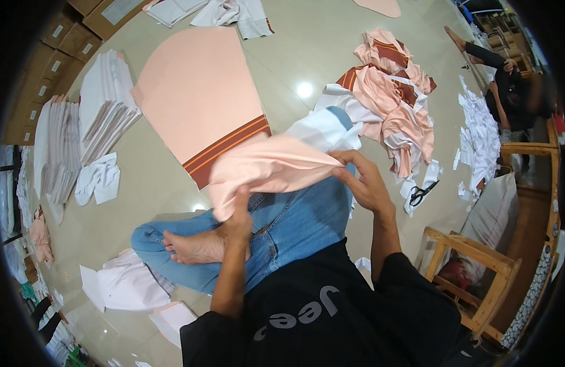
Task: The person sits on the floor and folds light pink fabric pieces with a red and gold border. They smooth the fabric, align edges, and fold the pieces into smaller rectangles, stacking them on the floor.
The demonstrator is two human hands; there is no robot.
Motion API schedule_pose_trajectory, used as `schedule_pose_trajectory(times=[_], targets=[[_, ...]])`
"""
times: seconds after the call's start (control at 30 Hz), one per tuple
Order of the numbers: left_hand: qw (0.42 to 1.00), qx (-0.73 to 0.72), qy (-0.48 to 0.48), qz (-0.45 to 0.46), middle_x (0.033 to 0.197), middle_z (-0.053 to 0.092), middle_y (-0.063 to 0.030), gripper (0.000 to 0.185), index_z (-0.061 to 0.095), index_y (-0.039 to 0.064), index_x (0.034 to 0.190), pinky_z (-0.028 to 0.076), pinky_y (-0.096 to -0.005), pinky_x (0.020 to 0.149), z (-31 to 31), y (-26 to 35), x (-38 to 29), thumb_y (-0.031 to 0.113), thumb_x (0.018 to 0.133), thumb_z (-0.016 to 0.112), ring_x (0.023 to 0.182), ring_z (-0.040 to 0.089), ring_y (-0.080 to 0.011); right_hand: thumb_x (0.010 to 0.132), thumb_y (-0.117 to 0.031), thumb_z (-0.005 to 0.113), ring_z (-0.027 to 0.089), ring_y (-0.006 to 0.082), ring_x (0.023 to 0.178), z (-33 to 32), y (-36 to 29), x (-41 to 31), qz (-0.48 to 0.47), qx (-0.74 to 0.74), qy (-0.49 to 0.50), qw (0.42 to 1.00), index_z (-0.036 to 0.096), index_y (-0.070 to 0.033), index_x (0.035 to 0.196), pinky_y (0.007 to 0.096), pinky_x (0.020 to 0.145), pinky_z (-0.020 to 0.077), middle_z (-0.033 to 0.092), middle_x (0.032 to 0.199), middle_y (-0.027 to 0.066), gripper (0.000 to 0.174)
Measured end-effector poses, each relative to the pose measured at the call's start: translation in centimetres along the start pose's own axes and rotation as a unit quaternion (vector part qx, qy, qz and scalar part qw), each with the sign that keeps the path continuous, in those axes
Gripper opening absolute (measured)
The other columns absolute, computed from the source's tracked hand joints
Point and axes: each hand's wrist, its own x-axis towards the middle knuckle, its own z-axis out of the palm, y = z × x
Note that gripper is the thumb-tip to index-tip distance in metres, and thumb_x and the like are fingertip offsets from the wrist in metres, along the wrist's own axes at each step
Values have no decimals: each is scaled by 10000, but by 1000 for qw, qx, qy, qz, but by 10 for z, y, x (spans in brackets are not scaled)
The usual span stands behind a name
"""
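Observation:
Between my two hands a pale pink piece of fabric (282,163) is stretched above my lap. My right hand (363,183) pinches its narrowed end between thumb and fingers. At the other end, my left hand (239,215) grips the bunched cloth, its fingers partly hidden by the folds. White fabric (317,128) lies over my knee, just behind the pink piece. Beyond it, a large pink fabric panel (204,87) with a brown, orange-striped band is spread flat on the floor, its near edge partly covered by the held cloth.
Crumpled pink and white fabric pieces (383,101) lie at right, near black scissors (422,193). Folded white fabric stacks (105,101) stand at left before cardboard boxes (62,64). A wooden frame (475,257) is at my right. Another person (507,91) sits beyond white scraps (477,133).

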Motion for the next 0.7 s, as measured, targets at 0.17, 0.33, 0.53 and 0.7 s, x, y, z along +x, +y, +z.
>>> schedule_pose_trajectory(times=[0.17,0.33,0.53,0.7], targets=[[991,-47,-5,125,1214,700,-99,297,675,-46,1252,531,-322,974,21,81,29,155,1034,662,1113,658,-172,1079,-191,608,604,68,932,-13,-58,1,43,314,91,944,546,-36,1212,250,799,505,644,1030,30,213],[995,2,-47,90,1039,724,-52,202,731,-24,1082,538,-295,870,90,113,103,167,1027,694,947,657,-135,1079,-229,611,659,90,900,-24,-49,59,78,369,223,899,544,-25,1249,261,788,554,671,1029,30,274],[969,103,-226,24,1370,604,-202,621,519,-66,1421,501,-358,1040,108,10,142,236,944,778,1202,631,-263,1053,-329,658,662,118,957,-43,67,59,211,317,240,893,510,-46,1354,301,830,573,661,1036,32,439],[937,173,-270,-141,1359,627,-183,647,534,-36,1460,518,-355,1009,79,-53,92,243,932,780,1164,625,-253,976,-213,762,676,148,972,-26,117,19,285,266,203,898,387,-48,1513,280,845,572,661,1088,62,675]])
